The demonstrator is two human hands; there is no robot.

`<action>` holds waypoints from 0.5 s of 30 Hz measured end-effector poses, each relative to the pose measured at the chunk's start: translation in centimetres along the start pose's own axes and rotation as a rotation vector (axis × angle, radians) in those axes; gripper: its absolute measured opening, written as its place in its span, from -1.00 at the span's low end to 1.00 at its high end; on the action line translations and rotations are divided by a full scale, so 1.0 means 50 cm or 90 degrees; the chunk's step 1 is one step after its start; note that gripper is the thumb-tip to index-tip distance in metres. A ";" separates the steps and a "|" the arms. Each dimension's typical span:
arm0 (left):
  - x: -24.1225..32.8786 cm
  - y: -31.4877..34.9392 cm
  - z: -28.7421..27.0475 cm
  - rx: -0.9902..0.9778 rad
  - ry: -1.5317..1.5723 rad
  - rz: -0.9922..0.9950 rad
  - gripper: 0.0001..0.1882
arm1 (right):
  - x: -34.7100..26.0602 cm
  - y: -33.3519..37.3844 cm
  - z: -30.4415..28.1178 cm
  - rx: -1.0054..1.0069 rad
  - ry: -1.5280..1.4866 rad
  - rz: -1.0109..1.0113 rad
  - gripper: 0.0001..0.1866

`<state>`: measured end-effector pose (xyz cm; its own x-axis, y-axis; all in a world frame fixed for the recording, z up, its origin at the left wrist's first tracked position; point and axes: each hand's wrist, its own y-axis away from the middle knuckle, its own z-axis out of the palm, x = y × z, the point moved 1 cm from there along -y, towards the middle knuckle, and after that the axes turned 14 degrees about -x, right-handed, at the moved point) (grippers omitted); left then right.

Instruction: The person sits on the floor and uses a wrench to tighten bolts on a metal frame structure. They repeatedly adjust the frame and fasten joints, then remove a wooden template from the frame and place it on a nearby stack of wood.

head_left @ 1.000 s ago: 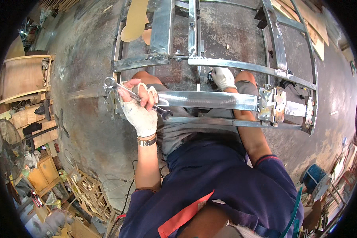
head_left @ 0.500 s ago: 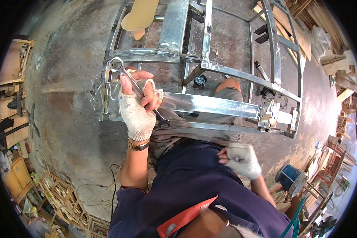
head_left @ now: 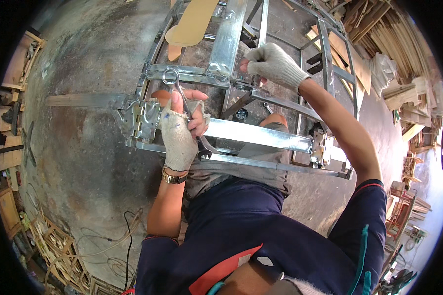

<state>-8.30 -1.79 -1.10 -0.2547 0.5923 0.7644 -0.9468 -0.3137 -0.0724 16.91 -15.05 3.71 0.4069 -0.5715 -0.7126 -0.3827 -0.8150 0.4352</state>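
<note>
My left hand point(head_left: 181, 130), in a white knit glove with bare fingertips, is closed round a steel combination wrench point(head_left: 184, 105). The wrench's ring end points up and away, its open jaw down toward my lap. Behind that hand runs a welded metal frame point(head_left: 258, 133) with a bright square bar in front. My right hand point(head_left: 273, 66), also gloved, reaches over the frame's inner crossbars with its fingers curled. What it holds, if anything, is hidden. Near the left hand sits a hinged metal bracket point(head_left: 142, 118); another bracket point(head_left: 321, 149) is at the frame's right end.
A tan board piece point(head_left: 189, 29) lies on the frame's far left. Inside the frame, a round dark object point(head_left: 241, 114) rests on the concrete floor. Wood scraps point(head_left: 59, 246) are heaped at lower left, stacked planks point(head_left: 379, 29) at far right. A cable point(head_left: 128, 241) trails at the left.
My right hand has swung from beside my waist up and forward over the frame. The left hand still grips the wrench. The view has shifted slightly.
</note>
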 end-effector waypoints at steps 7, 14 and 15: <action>-0.002 0.003 -0.002 0.000 -0.003 -0.005 -0.35 | -0.023 -0.016 -0.006 -0.109 0.065 0.050 -0.69; -0.005 0.005 -0.004 0.007 0.017 -0.006 -0.35 | -0.009 -0.038 -0.031 -0.201 0.013 0.084 -0.71; -0.005 0.004 -0.005 0.004 0.020 -0.006 -0.35 | -0.004 -0.045 -0.037 -0.224 0.004 0.086 -0.70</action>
<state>-8.47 -1.82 -1.47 -0.2527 0.6183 0.7442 -0.9477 -0.3133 -0.0615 19.21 -13.28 3.92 0.3771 -0.6763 -0.6327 -0.1253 -0.7141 0.6887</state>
